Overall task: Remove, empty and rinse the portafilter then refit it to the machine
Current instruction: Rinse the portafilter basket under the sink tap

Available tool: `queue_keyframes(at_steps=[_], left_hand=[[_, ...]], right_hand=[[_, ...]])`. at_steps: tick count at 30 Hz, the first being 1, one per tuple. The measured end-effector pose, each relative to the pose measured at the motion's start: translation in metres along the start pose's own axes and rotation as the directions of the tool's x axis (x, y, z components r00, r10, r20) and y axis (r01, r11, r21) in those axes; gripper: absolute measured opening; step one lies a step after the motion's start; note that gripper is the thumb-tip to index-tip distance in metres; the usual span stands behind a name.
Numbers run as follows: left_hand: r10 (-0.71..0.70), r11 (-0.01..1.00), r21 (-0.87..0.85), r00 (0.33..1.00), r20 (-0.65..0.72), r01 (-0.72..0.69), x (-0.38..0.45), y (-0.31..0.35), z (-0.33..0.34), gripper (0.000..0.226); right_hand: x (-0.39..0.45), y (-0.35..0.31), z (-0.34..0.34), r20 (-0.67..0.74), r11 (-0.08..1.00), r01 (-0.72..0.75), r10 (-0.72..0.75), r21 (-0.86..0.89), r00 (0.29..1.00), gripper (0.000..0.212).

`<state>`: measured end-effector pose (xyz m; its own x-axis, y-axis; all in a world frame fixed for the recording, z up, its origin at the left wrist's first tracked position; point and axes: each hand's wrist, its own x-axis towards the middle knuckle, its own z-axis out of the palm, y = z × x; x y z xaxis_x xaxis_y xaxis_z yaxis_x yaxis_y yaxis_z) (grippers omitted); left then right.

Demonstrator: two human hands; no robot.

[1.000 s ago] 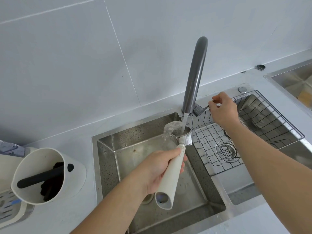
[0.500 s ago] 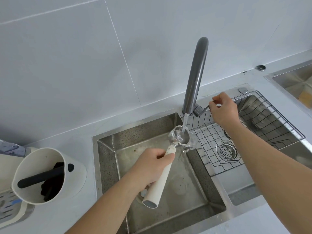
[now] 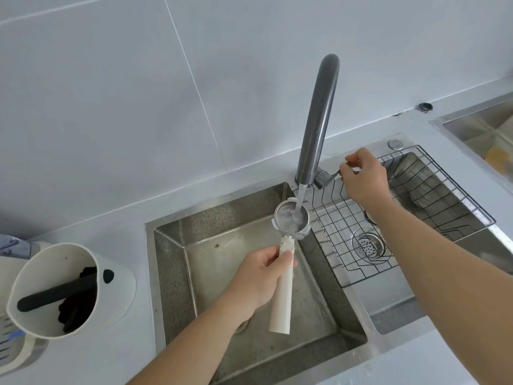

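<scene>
At the centre of the frame the portafilter (image 3: 291, 222) sits under the running stream from the tap (image 3: 319, 120), its metal basket facing up and brimming with water over the left basin of the sink (image 3: 172, 273). The left hand (image 3: 259, 276) has its grip closed round the upper part of the white handle, fingers wrapped and thumb on top. Right of centre, the right hand (image 3: 363, 176) pinches the thin tap lever (image 3: 333, 173) between fingertips. The portafilter looks stiff and head-heavy (a metal basket on a long, light-looking handle), and wet plastic may turn slippery, so a hold high on the handle near the basket seems wisest. At lower left on the desk stands a white knock box (image 3: 55, 290) with dark grounds inside.
</scene>
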<state>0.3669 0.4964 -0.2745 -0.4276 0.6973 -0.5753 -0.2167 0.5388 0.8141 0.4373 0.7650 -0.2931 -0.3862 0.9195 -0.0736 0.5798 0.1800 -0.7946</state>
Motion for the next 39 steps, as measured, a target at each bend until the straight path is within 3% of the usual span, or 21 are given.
queue_keyframes(at_steps=[8, 18, 29, 39], left_hand=[[-0.001, 0.99, -0.139, 1.0, 0.02, 0.003, 0.004, 0.01, 0.009, 0.026], [-0.183, 0.894, -0.394, 0.977, 0.11, 0.212, 0.002, 0.022, 0.017, 0.024], [-0.249, 0.936, -0.247, 0.968, 0.034, 0.25, -0.004, 0.022, 0.006, 0.021], [-0.184, 0.976, -0.12, 0.983, -0.002, 0.182, -0.01, 0.015, -0.01, 0.018]], right_hand=[[0.002, 0.002, 0.0, 0.0, 1.0, 0.003, -0.003, 0.005, 1.0, 0.015], [0.002, 0.004, 0.001, -0.001, 1.0, 0.0, 0.0, 0.021, 1.0, 0.014], [0.002, 0.003, 0.001, -0.006, 1.0, 0.002, -0.002, 0.002, 1.0, 0.015], [0.001, 0.001, 0.001, -0.006, 1.0, -0.011, 0.011, 0.005, 1.0, 0.015]])
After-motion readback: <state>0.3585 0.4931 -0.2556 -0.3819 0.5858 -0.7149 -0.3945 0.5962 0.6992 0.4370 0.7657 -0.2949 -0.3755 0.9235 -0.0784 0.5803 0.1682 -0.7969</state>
